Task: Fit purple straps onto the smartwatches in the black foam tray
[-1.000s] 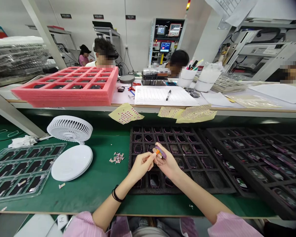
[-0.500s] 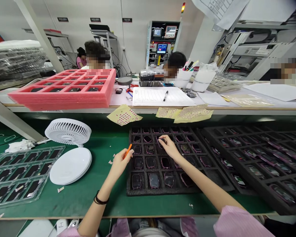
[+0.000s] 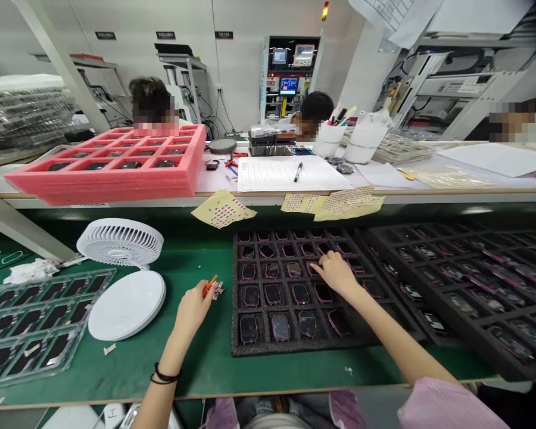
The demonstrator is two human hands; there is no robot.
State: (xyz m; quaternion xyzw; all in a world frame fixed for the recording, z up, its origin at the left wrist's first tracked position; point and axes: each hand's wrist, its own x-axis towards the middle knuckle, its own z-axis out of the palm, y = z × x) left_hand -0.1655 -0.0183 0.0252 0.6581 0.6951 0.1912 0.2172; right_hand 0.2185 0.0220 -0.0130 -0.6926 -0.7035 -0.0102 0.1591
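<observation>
My left hand (image 3: 191, 311) grips a thin orange stick (image 3: 209, 286) in its fingers, right beside a small pile of paper-backed scraps (image 3: 217, 290) on the green mat. My right hand (image 3: 335, 272) reaches over a black foam tray (image 3: 295, 348), its fingertips on a pink-rimmed watch-shaped device (image 3: 315, 269). Several similar devices sit in the tray's separate pockets. The right hand hides the pockets directly under it.
A second black foam tray (image 3: 473, 298) lies to the right. On the left are a white fan (image 3: 120, 243) and a clear plastic tray (image 3: 40, 322). Yellow sticker sheets (image 3: 221, 208) hang at the edge of the raised bench behind, which holds a pink foam tray (image 3: 107, 190).
The right hand no longer holds the purple-rimmed device from a second ago and has moved right across the tray. The left hand has moved left to the scraps, keeping the orange stick.
</observation>
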